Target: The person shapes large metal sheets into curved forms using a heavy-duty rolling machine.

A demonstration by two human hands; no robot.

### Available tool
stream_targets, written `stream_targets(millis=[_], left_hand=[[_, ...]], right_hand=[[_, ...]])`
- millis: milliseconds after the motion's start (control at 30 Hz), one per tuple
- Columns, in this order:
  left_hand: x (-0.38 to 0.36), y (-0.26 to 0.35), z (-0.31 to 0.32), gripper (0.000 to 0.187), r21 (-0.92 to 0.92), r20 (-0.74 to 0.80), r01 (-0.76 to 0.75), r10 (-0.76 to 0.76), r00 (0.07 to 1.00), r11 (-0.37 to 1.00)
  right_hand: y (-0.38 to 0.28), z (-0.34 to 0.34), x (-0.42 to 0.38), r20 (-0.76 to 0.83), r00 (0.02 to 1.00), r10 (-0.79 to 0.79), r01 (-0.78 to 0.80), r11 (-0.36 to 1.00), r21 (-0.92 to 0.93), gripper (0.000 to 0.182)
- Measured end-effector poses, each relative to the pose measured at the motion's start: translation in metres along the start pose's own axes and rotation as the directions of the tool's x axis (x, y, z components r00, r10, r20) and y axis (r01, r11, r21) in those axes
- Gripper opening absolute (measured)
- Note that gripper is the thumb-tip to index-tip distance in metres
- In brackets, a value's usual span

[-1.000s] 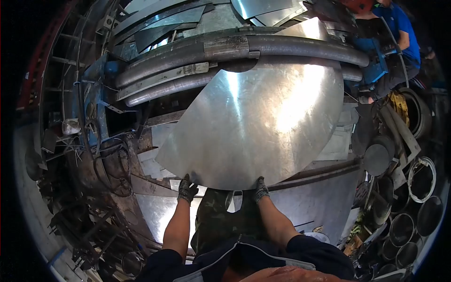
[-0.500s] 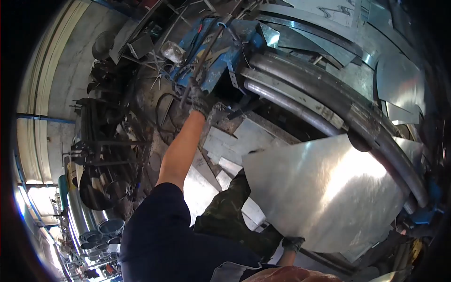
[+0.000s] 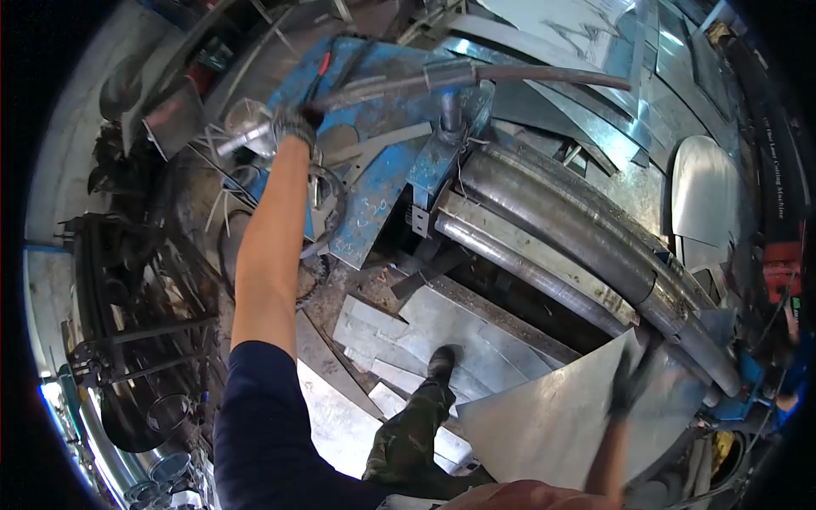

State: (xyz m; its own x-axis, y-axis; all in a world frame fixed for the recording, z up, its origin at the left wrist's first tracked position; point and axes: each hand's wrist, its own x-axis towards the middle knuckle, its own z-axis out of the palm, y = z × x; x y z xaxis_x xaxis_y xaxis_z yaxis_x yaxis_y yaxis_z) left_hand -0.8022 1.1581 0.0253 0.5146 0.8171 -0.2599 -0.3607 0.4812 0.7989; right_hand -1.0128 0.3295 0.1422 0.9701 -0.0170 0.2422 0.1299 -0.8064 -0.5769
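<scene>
My left hand (image 3: 297, 126), in a dark glove, is closed around the near end of a long metal bar (image 3: 382, 87) above the blue machine frame (image 3: 387, 178). The bar crosses the top of an upright pivot on that frame. My right hand (image 3: 631, 382), also gloved, is smeared by motion in front of the large metal sheet (image 3: 544, 416), near its upper edge. Its fingers cannot be made out. The sheet's upper edge lies by the long steel rollers (image 3: 561, 217).
Flat metal offcuts (image 3: 459, 327) cover the floor around my boot (image 3: 441, 364). More sheets (image 3: 705, 191) lean beyond the rollers. Dark racks and scrap (image 3: 127, 297) stand at the left, with cables and rods beside the blue frame.
The bar has swung from steep to nearly level in view, with my left hand on it. My right hand has left the sheet's lower edge and moved up across it. The view has shifted.
</scene>
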Motion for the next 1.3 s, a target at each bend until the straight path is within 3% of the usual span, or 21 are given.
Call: stream_targets(millis=[67, 100, 133, 167, 267, 333, 400, 433, 467, 500, 567, 600, 700, 800, 867, 967, 1100, 1167, 1233, 1267, 1300], left_hand=[[-0.006, 0.010, 0.011, 0.059, 0.205, -0.042, -0.074, 0.084, 0.996, 0.976], [-0.017, 0.018, 0.022, 0.061, 0.268, -0.054, -0.092, 0.110, 0.992, 0.959], [-0.061, 0.028, 0.040, 0.060, 0.174, -0.144, 0.079, -0.054, 0.988, 0.981], [-0.064, 0.028, 0.042, 0.059, 0.203, -0.160, 0.089, -0.057, 0.985, 0.975], [-0.085, 0.043, 0.063, 0.058, 0.374, -0.105, 0.068, -0.031, 0.994, 0.925], [-0.117, 0.063, 0.075, 0.060, 0.489, -0.024, 0.052, -0.046, 0.999, 0.871], [-0.137, 0.084, 0.085, 0.060, 0.465, 0.197, -0.017, -0.084, 0.977, 0.885], [-0.155, 0.086, 0.083, 0.060, 0.466, 0.203, -0.002, -0.104, 0.974, 0.885], [-0.182, 0.090, 0.078, 0.058, 0.492, 0.354, -0.178, -0.009, 0.935, 0.852], [-0.213, 0.092, 0.073, 0.057, 0.487, 0.503, -0.350, 0.070, 0.862, 0.800], [-0.281, 0.087, 0.058, 0.049, 0.502, 0.609, -0.305, -0.081, 0.789, 0.809], [-0.312, 0.080, 0.050, 0.050, 0.492, 0.604, -0.257, -0.113, 0.789, 0.832], [-0.372, 0.043, -0.004, 0.051, 0.417, 0.497, 0.079, -0.300, 0.814, 0.906], [-0.467, 0.040, -0.057, 0.047, 0.492, 0.292, 0.165, -0.341, 0.893, 0.854], [-0.519, 0.034, -0.110, 0.043, 0.498, 0.204, 0.315, -0.462, 0.863, 0.808], [-0.605, 0.022, -0.174, 0.039, 0.461, 0.025, 0.643, -0.733, 0.680, 0.612], [-0.655, -0.067, -0.252, 0.033, 0.280, -0.066, 0.938, -0.970, 0.233, 0.206], [-0.678, -0.109, -0.260, 0.031, 0.344, -0.098, 0.933, -0.983, 0.153, 0.111], [-0.711, -0.098, -0.226, 0.036, 0.525, -0.135, 0.845, -0.971, 0.197, 0.099], [-0.728, -0.086, -0.200, 0.041, 0.684, -0.171, 0.727, -0.956, 0.237, 0.058], [-0.744, -0.076, -0.177, 0.047, 0.814, -0.202, 0.581, -0.938, 0.281, -0.001]], right_hand=[[-0.087, 0.043, 0.158, -0.119, 0.946, -0.300, 0.276, 0.943, -0.183, 0.070], [-0.128, 0.067, 0.223, -0.138, 0.744, -0.654, 0.595, 0.742, -0.307, 0.078], [-0.165, 0.090, 0.278, -0.021, 0.678, -0.735, 0.673, 0.632, -0.383, 0.080], [-0.176, 0.117, 0.329, 0.253, 0.735, -0.629, 0.652, 0.551, -0.521, 0.079], [-0.192, 0.158, 0.397, 0.317, 0.683, -0.658, 0.707, 0.486, -0.515, 0.062], [-0.206, 0.152, 0.384, 0.567, 0.811, -0.146, 0.534, 0.582, -0.613, 0.061], [-0.176, 0.163, 0.350, 0.508, 0.832, -0.225, 0.536, 0.566, -0.627, 0.065], [-0.155, 0.166, 0.312, 0.503, 0.824, -0.261, 0.489, 0.776, -0.398, 0.064], [-0.151, 0.162, 0.271, 0.508, 0.824, -0.251, 0.412, 0.881, -0.234, 0.057], [-0.164, 0.156, 0.228, 0.574, 0.805, -0.147, 0.255, 0.961, -0.111, 0.051], [-0.217, 0.143, 0.154, 0.782, 0.612, 0.117, -0.196, 0.981, 0.007, 0.037], [-0.252, 0.139, 0.126, 0.848, 0.485, 0.214, -0.379, 0.925, -0.017, 0.031], [-0.261, 0.220, 0.036, 0.658, 0.723, -0.209, -0.279, 0.783, 0.555, 0.030], [-0.354, 0.299, 0.019, 0.297, 0.935, -0.193, 0.031, 0.879, 0.476, 0.030], [-0.416, 0.320, 0.020, 0.370, 0.900, 0.229, -0.431, 0.347, 0.833, 0.032], [-0.445, 0.347, 0.016, 0.429, 0.773, 0.468, -0.623, 0.427, 0.656, 0.040], [-0.346, 0.281, 0.005, 0.359, 0.924, -0.129, -0.199, 0.640, 0.742, 0.037], [-0.248, 0.254, -0.014, 0.328, 0.905, -0.271, -0.048, 0.701, 0.711, 0.034], [-0.109, 0.236, -0.054, 0.686, 0.727, -0.031, -0.508, 0.647, 0.568, 0.037], [-0.033, 0.211, -0.095, 0.679, 0.723, 0.127, -0.670, 0.368, 0.645, 0.036], [0.030, 0.165, -0.122, 0.698, 0.640, 0.322, -0.766, 0.342, 0.544, 0.035]])
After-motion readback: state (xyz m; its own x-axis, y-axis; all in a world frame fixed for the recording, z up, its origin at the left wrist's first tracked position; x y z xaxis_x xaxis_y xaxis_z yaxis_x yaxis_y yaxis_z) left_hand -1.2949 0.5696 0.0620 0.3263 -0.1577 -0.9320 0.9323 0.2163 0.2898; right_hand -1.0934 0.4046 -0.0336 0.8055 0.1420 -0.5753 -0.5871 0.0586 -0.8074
